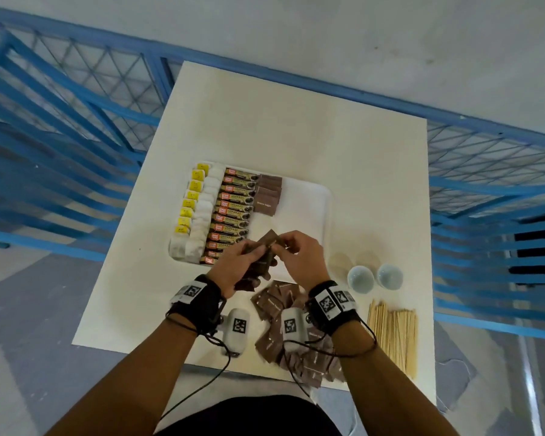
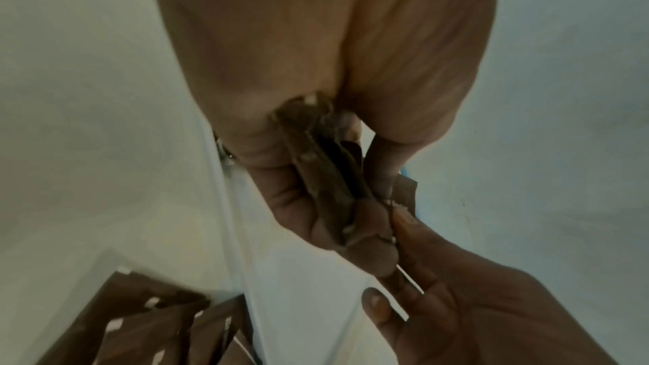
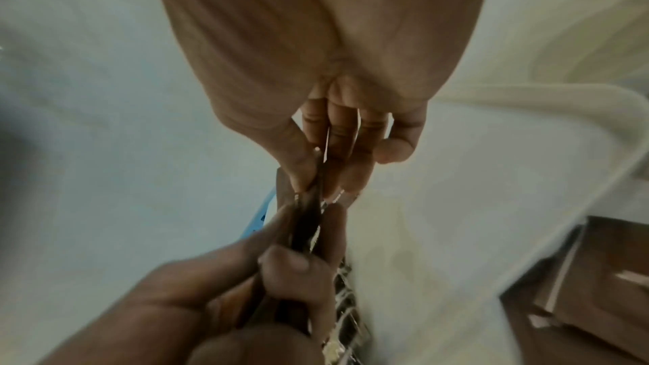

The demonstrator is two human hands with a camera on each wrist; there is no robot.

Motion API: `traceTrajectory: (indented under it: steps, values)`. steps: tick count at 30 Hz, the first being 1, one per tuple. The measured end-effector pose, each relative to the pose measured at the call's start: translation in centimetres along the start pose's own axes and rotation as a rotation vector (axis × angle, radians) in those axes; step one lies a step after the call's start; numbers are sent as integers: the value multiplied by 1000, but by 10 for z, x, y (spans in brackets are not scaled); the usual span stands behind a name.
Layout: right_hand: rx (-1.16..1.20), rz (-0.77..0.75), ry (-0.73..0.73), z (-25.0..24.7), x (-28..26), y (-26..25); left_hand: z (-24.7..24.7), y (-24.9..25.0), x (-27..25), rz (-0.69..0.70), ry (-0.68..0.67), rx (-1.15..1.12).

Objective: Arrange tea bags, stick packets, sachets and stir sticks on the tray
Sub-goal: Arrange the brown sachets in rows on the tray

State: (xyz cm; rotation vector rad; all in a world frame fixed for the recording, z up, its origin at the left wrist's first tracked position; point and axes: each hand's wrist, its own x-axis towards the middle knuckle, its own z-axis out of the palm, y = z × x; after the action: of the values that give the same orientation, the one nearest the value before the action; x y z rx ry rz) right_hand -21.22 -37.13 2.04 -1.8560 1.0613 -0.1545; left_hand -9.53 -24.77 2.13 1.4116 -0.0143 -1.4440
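A white table (image 1: 296, 127) stands against blue mesh racks (image 1: 60, 105) on a grey floor. At its 6 o'clock lie loose brown sachets (image 1: 274, 306); stir sticks (image 1: 394, 332) and two cups (image 1: 361, 280) at 4. The left hand (image 1: 233, 265) grips a sachet stack (image 1: 263, 262) over the tray (image 1: 309, 209); the right hand (image 1: 299, 256) pinches one sachet (image 1: 269, 239).

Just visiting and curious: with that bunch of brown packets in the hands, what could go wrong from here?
1. The left hand grips a whole stack of brown sachets while the right hand pinches one off; others might slip out.
2. Both hands hover over the stick packets on the tray, so a drop could upset that row.
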Motion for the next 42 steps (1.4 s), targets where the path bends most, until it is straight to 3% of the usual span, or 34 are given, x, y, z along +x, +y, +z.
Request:
traceTrajectory:
  steps: [6, 11, 18, 24, 32, 42]
  values:
    - [136, 30, -24, -1, 22, -14, -7, 18, 3, 89, 51, 105]
    - [58, -32, -66, -2, 38, -18, -17, 30, 7, 110, 42, 263]
    - [336, 182, -35, 3, 48, -14, -22, 39, 16, 95, 61, 259]
    - [129, 90, -143, 5, 47, -15, -26, 45, 20, 114, 118, 299]
    - [131, 222, 152, 22, 83, -9, -56, 45, 19, 59, 216, 187]
    - [-19, 308, 270, 53, 94, -9, -88, 46, 13, -8, 214, 146]
